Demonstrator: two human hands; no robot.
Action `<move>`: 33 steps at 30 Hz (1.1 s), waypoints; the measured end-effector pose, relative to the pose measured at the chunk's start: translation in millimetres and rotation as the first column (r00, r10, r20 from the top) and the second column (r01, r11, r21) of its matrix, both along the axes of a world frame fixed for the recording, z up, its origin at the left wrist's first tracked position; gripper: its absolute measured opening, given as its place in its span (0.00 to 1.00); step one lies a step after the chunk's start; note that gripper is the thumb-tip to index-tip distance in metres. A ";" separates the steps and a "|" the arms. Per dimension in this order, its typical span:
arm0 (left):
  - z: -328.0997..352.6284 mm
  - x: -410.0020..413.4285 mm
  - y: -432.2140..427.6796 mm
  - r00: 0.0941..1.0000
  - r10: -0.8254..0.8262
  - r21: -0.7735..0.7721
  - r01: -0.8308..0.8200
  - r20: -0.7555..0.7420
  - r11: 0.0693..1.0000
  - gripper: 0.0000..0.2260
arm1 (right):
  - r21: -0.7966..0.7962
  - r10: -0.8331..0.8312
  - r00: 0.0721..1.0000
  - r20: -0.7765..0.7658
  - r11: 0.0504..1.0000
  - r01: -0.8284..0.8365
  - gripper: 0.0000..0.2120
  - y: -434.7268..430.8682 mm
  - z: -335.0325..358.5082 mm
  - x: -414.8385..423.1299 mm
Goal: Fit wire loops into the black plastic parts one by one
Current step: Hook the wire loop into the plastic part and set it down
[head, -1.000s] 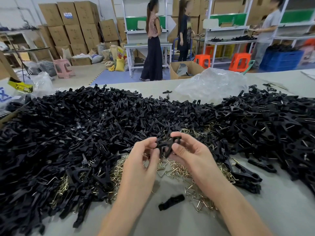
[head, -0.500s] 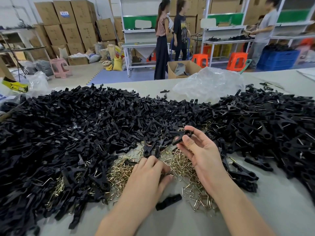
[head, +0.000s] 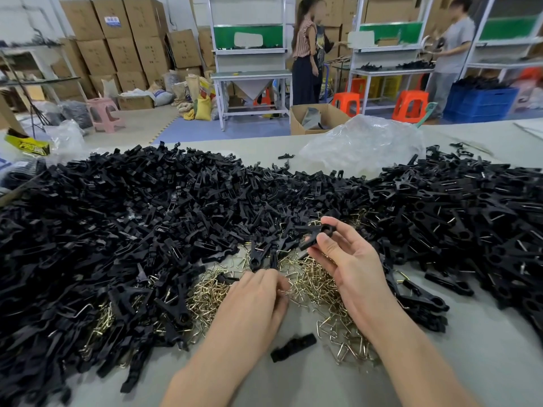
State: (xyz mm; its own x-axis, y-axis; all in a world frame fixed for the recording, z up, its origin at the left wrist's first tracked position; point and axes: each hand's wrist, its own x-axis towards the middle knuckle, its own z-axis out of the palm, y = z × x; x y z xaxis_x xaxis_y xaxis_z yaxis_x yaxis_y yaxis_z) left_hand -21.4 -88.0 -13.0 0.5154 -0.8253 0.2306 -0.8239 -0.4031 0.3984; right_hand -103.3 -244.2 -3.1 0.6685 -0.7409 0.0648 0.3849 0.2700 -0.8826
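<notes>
My right hand (head: 349, 265) pinches a black plastic part (head: 316, 235) between thumb and fingers, held above the brass wire loops (head: 311, 277). My left hand (head: 255, 301) reaches down into the loop pile with its fingers curled at a wire loop (head: 289, 290); whether it grips the loop is hidden by the fingers. A huge heap of black plastic parts (head: 141, 230) covers the table to the left and behind. A second heap of black parts (head: 470, 218) lies on the right.
One loose black part (head: 293, 347) lies on the grey table (head: 484, 362) between my forearms. A crumpled clear plastic bag (head: 361, 145) sits at the table's far edge. People stand by workbenches, orange stools and stacked cartons beyond.
My left hand let go of the black part and dropped down into the wire loops. My right hand kept the part and moved slightly right.
</notes>
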 end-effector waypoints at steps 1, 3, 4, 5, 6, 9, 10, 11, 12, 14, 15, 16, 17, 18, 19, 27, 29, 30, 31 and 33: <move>-0.5 0.5 0.2 1.000 -0.006 -0.016 0.006 -0.008 1.000 0.04 | -0.003 0.000 1.000 0.000 1.000 0.000 0.14 -0.5 -0.2 -0.4; -2.1 3.0 1.2 1.000 -0.020 -0.038 0.020 0.003 0.999 0.08 | -0.003 0.001 1.000 -0.001 1.000 -0.001 0.14 -1.3 -0.1 -0.7; -2.9 4.4 1.5 1.000 -0.023 -0.057 0.024 0.002 0.998 0.10 | 0.000 -0.001 1.000 -0.001 1.000 0.001 0.14 -1.4 -0.3 -0.6; -3.1 5.4 1.5 1.000 -0.022 -0.087 0.020 -0.016 0.996 0.10 | 0.004 0.000 1.000 -0.002 1.000 0.000 0.14 -1.5 -0.6 -0.4; -2.7 6.4 1.2 0.999 -0.012 -0.124 0.006 -0.049 0.992 0.11 | 0.006 0.006 1.000 -0.005 1.000 -0.006 0.14 -1.5 -0.7 -0.2; -1.7 7.7 -0.4 0.989 0.046 -0.226 -0.078 -0.143 0.971 0.11 | -0.004 0.025 0.999 -0.030 1.000 -0.025 0.15 -1.3 -1.1 -0.7; -1.6 7.9 -1.0 0.987 0.058 -0.243 -0.095 -0.153 0.966 0.10 | -0.010 0.027 0.999 -0.037 1.000 -0.027 0.15 -0.9 -1.1 -0.9; -1.9 8.2 -1.3 0.987 0.064 -0.252 -0.100 -0.149 0.963 0.10 | -0.015 0.028 0.999 -0.043 0.999 -0.029 0.15 -0.4 -0.7 -1.0; -2.0 8.4 -1.5 0.987 0.068 -0.254 -0.103 -0.143 0.962 0.10 | -0.019 0.033 0.998 -0.047 0.999 -0.034 0.14 0.6 0.1 -1.2; -3.7 10.7 -0.8 0.988 0.078 -0.251 -0.109 -0.130 0.962 0.10 | -0.026 0.048 0.998 -0.048 0.998 -0.050 0.15 2.1 0.7 -1.4; -5.2 12.3 -0.2 0.990 0.083 -0.243 -0.109 -0.115 0.964 0.11 | -0.029 0.055 0.997 -0.050 0.998 -0.057 0.15 2.4 0.6 -1.4; -6.5 14.0 0.6 0.992 0.082 -0.232 -0.102 -0.092 0.967 0.13 | -0.030 0.060 0.997 -0.053 0.998 -0.061 0.15 2.3 0.4 -1.0; -8.2 15.5 1.3 0.995 0.070 -0.228 -0.084 -0.067 0.970 0.17 | -0.031 0.062 0.996 -0.058 0.998 -0.063 0.14 2.3 -0.1 -0.6; -8.8 16.8 1.9 0.998 0.049 -0.233 -0.059 -0.046 0.971 0.21 | -0.033 0.063 0.996 -0.063 0.997 -0.066 0.13 2.1 -0.6 -0.2; -9.1 18.5 2.7 0.999 0.022 -0.241 -0.026 -0.023 0.970 0.24 | -0.038 0.068 0.995 -0.067 0.997 -0.070 0.14 2.1 -1.4 0.1; 2.5 20.8 6.9 0.997 0.036 -0.425 -0.003 0.071 0.905 0.33 | -0.059 0.125 0.989 -0.077 0.990 -0.130 0.13 2.9 -2.2 0.6; 10.7 13.2 5.1 0.961 0.095 -0.577 -0.234 -0.262 0.783 0.22 | -0.058 0.157 0.986 -0.061 0.985 -0.161 0.14 2.9 -2.8 0.3; 14.2 10.9 4.7 0.917 0.088 -0.603 -0.326 -0.390 0.728 0.19 | -0.062 0.173 0.983 -0.060 0.982 -0.177 0.15 3.7 -3.3 0.4; 16.7 10.1 3.9 0.867 0.057 -0.610 -0.394 -0.495 0.688 0.16 | -0.070 0.189 0.980 -0.063 0.979 -0.193 0.15 4.6 -3.2 0.6; 19.4 9.6 2.1 0.757 -0.035 -0.598 -0.486 -0.653 0.638 0.14 | -0.100 0.227 0.971 -0.076 0.967 -0.234 0.15 7.9 -2.9 0.8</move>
